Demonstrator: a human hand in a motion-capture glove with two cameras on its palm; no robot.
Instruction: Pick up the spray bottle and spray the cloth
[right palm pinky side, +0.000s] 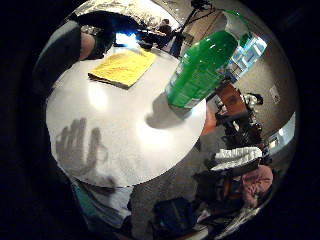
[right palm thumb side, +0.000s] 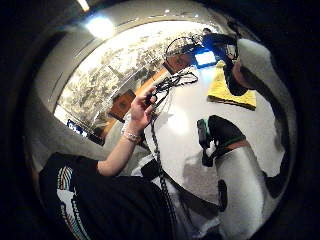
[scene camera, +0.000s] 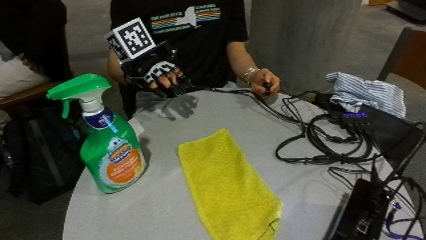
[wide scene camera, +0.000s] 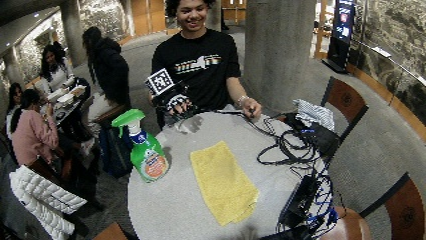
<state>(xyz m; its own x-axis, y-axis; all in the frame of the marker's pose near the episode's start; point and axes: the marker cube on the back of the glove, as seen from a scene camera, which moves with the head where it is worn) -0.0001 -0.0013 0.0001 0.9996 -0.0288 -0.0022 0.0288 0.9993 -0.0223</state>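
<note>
Spray bottle (scene camera: 110, 150), green with a green trigger head, stands upright on the round grey table (scene camera: 160, 205) at the left of the frame, ungripped. Just right of it, mid-frame, lies the yellow cloth (scene camera: 226, 185), flat. Upper centre, the gloved right hand (scene camera: 160, 75) hovers above the table's far edge, fingers loosely spread, holding nothing.

From my remote station I see a green spray bottle (scene camera: 110, 150) with a green trigger head, white neck and orange label standing upright near the edge of the round grey counter (scene camera: 160, 200). Well apart from it, a yellow cloth (scene camera: 229, 187) lies flat and folded lengthwise at the counter's middle.
</note>
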